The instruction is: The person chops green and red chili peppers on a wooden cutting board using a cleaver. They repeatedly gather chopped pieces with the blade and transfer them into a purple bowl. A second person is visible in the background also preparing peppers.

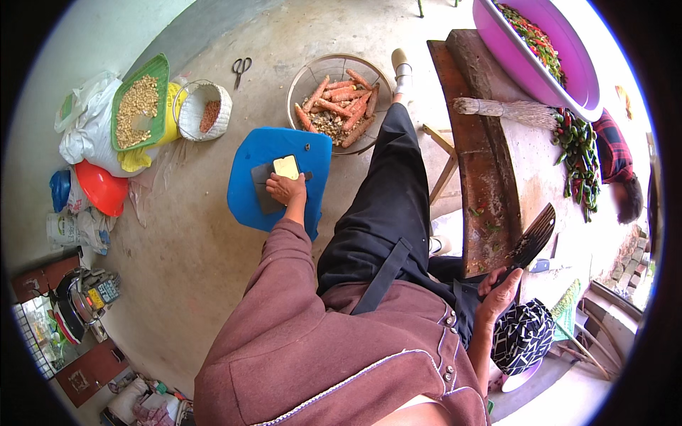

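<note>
My left hand [286, 190] is closed around the lower end of a smartphone [286, 166] with a lit yellow screen. The phone lies over a dark flat case [262, 175] on a blue stool [248, 152]. A small dark object [307, 147] sits near the stool's far edge. On the right, my right hand [500, 292] grips the handle of a dark kitchen knife [534, 234] with a slotted blade, its tip pointing up and away. The blade is over the side of a wooden bench [485, 175]. Vegetable scraps [479, 209] stick to the bench.
A wire basket [300, 74] holds corn cobs [346, 104]. Scissors [241, 69], a white basket [224, 109] and a green tray of kernels [162, 80] lie left. A pink basin [578, 58], straw brush [511, 111], peppers [581, 160] and a person in plaid [613, 144] are right.
</note>
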Demonstrator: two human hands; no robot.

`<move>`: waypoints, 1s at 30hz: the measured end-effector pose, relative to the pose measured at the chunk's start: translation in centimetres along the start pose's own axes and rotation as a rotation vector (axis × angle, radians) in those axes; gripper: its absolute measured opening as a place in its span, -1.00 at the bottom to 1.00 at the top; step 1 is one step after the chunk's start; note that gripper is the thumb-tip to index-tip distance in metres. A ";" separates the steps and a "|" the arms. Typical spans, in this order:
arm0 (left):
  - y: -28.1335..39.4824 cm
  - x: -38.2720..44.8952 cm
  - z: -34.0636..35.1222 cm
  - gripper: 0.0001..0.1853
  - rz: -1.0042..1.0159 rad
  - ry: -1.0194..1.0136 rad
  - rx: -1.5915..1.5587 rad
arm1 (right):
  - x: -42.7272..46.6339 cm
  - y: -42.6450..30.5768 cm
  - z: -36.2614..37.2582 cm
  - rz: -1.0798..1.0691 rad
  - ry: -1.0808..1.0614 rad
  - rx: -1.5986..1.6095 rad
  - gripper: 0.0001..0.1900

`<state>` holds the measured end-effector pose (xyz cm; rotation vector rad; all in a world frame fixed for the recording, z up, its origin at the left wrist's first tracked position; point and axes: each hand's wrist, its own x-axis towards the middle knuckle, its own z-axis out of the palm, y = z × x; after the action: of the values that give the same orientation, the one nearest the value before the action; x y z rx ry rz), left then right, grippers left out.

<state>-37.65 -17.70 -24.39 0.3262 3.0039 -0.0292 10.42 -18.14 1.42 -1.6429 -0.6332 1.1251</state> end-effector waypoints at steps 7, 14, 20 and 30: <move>0.1 -0.2 -0.5 -0.05 -0.001 -0.025 -0.009 | 0.1 0.2 0.0 -0.019 -0.002 0.010 -0.48; 0.0 -0.1 0.0 -0.02 -0.010 -0.024 -0.003 | 0.2 0.5 -0.1 -0.030 -0.002 -0.010 -0.47; 0.2 0.0 0.0 -0.01 -0.015 -0.029 0.006 | 0.1 0.9 -0.3 -0.046 -0.022 -0.004 -0.48; 0.2 -0.2 -0.5 -0.01 -0.015 -0.045 0.004 | 0.3 1.1 -0.5 -0.058 -0.031 -0.015 -0.49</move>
<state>-37.49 -17.49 -23.90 0.2988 2.9625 -0.0438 10.87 -18.50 0.29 -1.6122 -0.7063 1.1084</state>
